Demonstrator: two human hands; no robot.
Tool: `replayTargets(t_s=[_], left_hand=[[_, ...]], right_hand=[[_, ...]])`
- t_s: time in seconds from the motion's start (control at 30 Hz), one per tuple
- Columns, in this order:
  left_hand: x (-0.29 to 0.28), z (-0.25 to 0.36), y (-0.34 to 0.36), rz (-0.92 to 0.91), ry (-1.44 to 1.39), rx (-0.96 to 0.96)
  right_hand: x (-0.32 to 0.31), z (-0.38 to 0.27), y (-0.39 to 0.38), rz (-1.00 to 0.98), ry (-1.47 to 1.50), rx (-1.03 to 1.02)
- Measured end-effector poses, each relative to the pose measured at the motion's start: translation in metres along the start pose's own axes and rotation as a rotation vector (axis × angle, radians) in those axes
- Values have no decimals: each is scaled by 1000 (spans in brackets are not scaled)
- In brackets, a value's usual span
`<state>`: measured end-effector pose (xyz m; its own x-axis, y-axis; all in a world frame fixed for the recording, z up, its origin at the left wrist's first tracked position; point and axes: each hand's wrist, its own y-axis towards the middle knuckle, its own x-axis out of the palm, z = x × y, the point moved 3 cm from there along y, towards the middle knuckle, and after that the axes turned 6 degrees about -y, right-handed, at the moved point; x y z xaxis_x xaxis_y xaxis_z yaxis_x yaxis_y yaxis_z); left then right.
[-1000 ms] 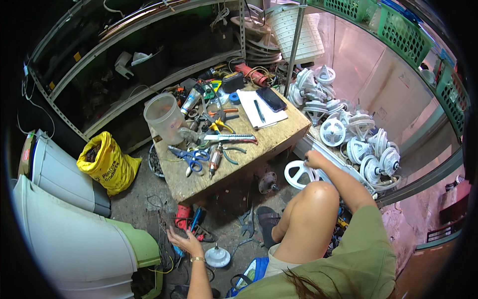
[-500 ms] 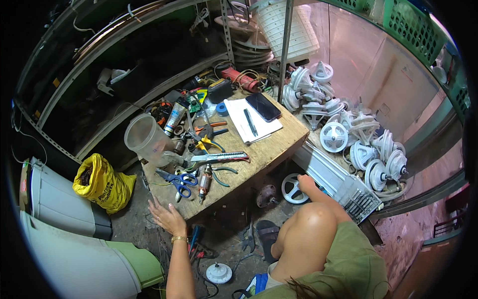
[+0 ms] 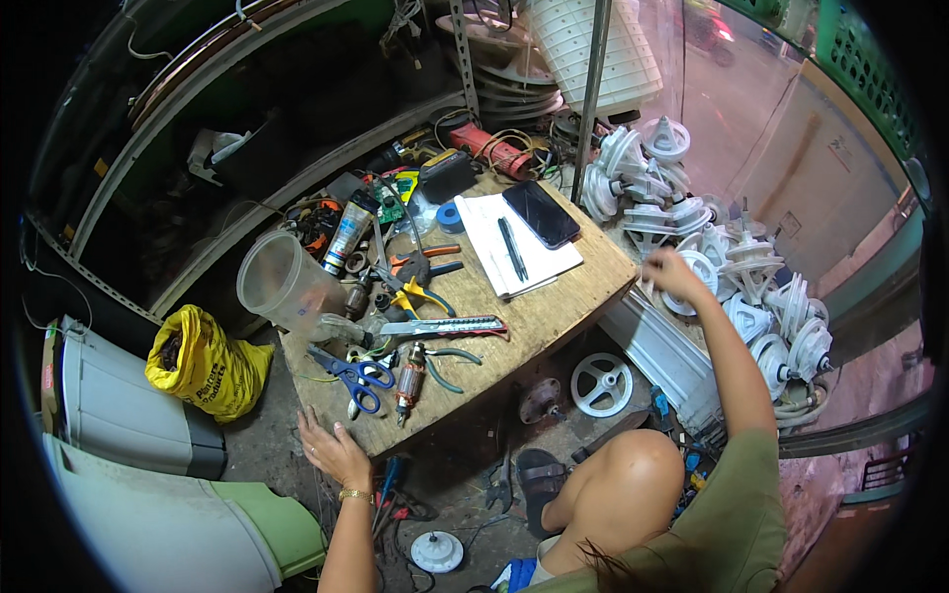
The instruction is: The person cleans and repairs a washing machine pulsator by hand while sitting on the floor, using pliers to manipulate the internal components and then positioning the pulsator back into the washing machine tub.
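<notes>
Tools (image 3: 450,325) clutter the wooden table (image 3: 544,310). Beside its right corner, before heaped white pulleys (image 3: 756,267), the right hand (image 3: 667,274) curls — whether holding anything, I cannot tell. Below that corner lies a round white wheel (image 3: 601,384), farther from the left hand (image 3: 336,452), spread by the near-left corner.

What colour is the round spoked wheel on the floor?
The spoked wheel is white; best view: head.

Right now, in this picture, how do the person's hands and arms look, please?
The left hand is ungloved, with a gold-coloured band around its wrist. The right hand is also ungloved; a short olive-green sleeve covers that upper arm.
</notes>
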<state>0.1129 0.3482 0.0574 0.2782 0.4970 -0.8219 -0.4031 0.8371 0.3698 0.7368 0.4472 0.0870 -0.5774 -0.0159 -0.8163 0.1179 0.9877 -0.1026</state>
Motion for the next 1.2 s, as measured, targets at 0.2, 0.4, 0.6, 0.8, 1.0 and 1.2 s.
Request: replayTargets(t_s=[0.2, 0.4, 0.6, 0.8, 1.0, 1.2], left_hand=[[3, 3, 2, -12, 22, 7], [4, 1, 5, -69, 21, 11], [6, -3, 4, -81, 43, 16], [6, -3, 3, -57, 38, 36], [8, -2, 5, -40, 47, 46], [6, -2, 4, -49, 17, 41]], right_hand=[[4, -2, 135, 287, -535, -20], [38, -20, 198, 33, -884, -33], [50, -20, 204, 266, -1006, -199], [37, -8, 201, 481, -781, -116], [42, -2, 210, 444, -664, 73], [37, 12, 205, 583, -672, 45]])
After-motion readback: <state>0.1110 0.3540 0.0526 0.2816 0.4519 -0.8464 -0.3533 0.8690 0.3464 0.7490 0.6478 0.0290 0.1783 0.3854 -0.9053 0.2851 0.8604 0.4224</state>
